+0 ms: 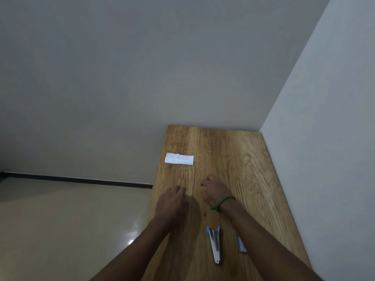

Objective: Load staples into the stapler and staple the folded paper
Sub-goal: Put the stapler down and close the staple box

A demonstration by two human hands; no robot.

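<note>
A folded white paper [179,158] lies flat near the far left of the wooden table [239,169]. A metal stapler with blue tips [215,243] lies between my forearms, close to the near edge. Partly hidden behind my right forearm is a small blue and white staple box [241,244]. My left hand [172,203] hovers over the table's left side with fingers loosely curled, holding nothing visible. My right hand [215,189], with a green band at the wrist, is curled too; its palm side is hidden. Both hands are apart from the paper and the stapler.
The table stands in a corner, with a grey wall behind it and a white wall [324,138] along its right side. Its left edge drops to a glossy beige floor [71,220] with a dark skirting line.
</note>
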